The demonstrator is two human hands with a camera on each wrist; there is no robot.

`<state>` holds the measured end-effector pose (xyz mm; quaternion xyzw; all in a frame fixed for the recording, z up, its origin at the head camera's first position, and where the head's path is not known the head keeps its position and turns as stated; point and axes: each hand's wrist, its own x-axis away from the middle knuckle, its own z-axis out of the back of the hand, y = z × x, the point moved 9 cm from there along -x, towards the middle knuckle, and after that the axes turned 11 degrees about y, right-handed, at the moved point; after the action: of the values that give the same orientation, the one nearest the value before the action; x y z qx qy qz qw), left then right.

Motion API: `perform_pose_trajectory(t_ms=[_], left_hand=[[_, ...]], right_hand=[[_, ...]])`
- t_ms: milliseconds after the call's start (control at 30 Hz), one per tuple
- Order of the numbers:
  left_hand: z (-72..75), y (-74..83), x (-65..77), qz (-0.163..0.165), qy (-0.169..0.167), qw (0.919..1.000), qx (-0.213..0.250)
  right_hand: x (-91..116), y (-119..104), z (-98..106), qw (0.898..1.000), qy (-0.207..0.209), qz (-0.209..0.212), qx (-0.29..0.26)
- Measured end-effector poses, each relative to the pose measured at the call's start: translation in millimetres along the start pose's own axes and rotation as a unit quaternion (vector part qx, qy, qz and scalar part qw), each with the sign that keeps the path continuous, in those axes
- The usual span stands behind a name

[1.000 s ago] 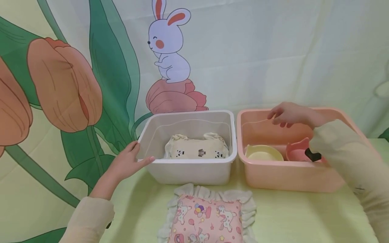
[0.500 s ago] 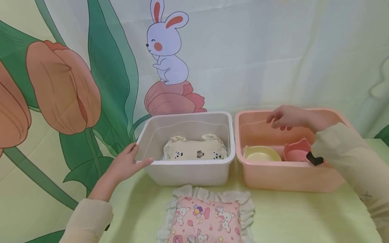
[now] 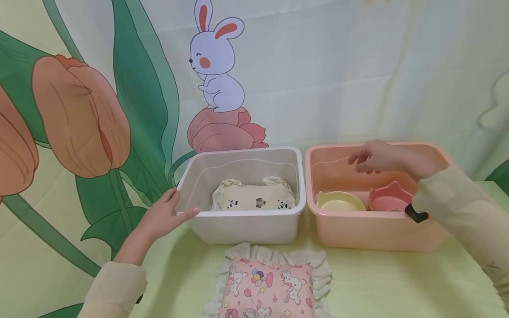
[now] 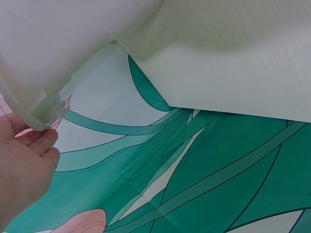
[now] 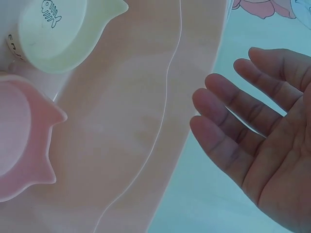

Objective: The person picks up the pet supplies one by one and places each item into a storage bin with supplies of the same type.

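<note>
My left hand (image 3: 162,218) holds the near left corner of a white bin (image 3: 246,227), thumb along the front rim, fingers at the side. In the left wrist view, the fingers (image 4: 44,141) meet the bin's rim. A cream ruffled cushion (image 3: 254,196) with animal faces lies inside. My right hand (image 3: 375,157) hovers over a pink bin (image 3: 377,232), holding nothing; its fingers (image 5: 226,109) are loosely bent in the right wrist view. Inside that bin sit a yellow bowl (image 5: 53,34) with a fishbone print and a pink eared bowl (image 5: 41,141), side by side.
A pink unicorn-print cushion (image 3: 270,287) with a white ruffle lies on the pale green table (image 3: 381,282), in front of the bins. Behind them hangs a cloth (image 3: 318,79) printed with tulips and a rabbit. The two bins stand close together.
The head view has shifted slightly. My right hand hovers in nearly the same place over the pink bin, its forearm a little lower. The left hand stays at the white bin's corner.
</note>
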<state>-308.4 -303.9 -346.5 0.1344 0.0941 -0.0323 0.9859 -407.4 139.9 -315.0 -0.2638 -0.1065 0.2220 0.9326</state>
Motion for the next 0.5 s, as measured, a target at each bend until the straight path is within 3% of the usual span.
perform_pose_trajectory(t_ms=[367, 500], left_hand=[[0.9, 0.5, 1.7, 0.002, 0.002, 1.0000, -0.002], [-0.1, -0.5, 0.3, 0.001, 0.002, 1.0000, -0.003]], right_hand=[[18, -1, -7, 0.999, -0.008, -0.025, -0.044], [20, -4, -7, 1.000, 0.005, -0.002, -0.031]])
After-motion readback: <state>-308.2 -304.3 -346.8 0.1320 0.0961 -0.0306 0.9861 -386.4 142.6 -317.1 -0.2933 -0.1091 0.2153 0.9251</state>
